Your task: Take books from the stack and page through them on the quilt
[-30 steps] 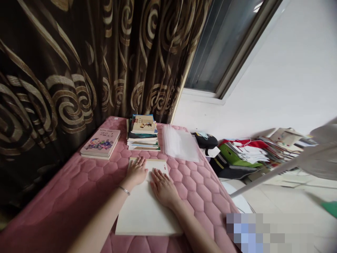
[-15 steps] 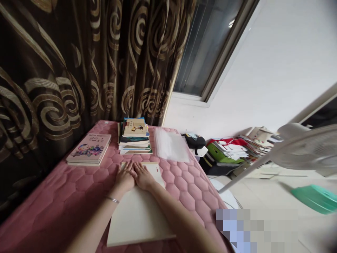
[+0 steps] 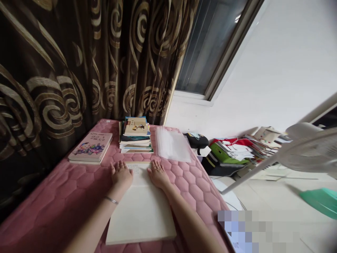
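Note:
A book (image 3: 142,214) with pale pages lies open and flat on the pink quilted mattress (image 3: 195,191). Small print shows near its far edge, between my hands. My left hand (image 3: 122,175) rests flat on the far left corner, fingers stretched out and pointing away. On the far right side, my right hand (image 3: 158,174) lies flat along the page edge with its fingers extended. Neither hand grasps anything. A metal bracelet (image 3: 111,200) circles my left wrist.
Pink-covered books (image 3: 91,147) are stacked at the left. Farther back sit a mixed pile of books (image 3: 135,135) and clear plastic sleeves (image 3: 172,144). A patterned curtain (image 3: 105,63) hangs behind. On the right stand a white fan (image 3: 302,151) and a green plastic object (image 3: 319,200).
My hands have moved apart from the middle of the book's far end to its two sides. Print between them is now visible. The view has shifted slightly.

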`<state>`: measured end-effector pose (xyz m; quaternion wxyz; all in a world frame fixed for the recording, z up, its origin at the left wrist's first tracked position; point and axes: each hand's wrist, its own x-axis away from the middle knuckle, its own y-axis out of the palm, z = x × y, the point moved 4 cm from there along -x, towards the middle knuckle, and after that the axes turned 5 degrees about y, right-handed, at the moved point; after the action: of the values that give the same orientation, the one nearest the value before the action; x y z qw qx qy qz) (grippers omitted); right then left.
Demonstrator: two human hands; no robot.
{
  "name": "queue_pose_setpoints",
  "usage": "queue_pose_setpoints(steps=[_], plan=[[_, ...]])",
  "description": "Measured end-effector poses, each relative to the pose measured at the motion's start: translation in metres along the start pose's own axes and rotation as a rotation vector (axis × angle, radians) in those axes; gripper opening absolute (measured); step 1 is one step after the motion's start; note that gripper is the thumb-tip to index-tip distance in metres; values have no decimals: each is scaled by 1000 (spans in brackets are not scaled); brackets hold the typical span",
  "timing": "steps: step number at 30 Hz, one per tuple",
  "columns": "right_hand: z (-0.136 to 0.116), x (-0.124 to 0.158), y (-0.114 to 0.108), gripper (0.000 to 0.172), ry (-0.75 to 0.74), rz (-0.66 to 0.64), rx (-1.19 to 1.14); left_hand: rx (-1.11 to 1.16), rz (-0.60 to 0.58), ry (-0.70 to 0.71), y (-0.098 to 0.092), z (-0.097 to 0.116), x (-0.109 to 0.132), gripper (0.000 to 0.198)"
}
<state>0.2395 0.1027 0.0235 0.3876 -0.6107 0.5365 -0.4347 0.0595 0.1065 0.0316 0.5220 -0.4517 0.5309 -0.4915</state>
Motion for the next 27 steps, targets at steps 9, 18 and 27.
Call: queue_pose_setpoints(steps=[9, 18, 27], plan=[[-1, 0, 1, 60, -15, 11, 38, 241, -58, 448, 4, 73, 0, 56], [-4, 3, -4, 61, -6, 23, 68, 231, -43, 305, 7, 18, 1, 54], [-76, -1, 7, 55, -160, -91, -38, 194, -55, 311, 20, 13, -2, 53]])
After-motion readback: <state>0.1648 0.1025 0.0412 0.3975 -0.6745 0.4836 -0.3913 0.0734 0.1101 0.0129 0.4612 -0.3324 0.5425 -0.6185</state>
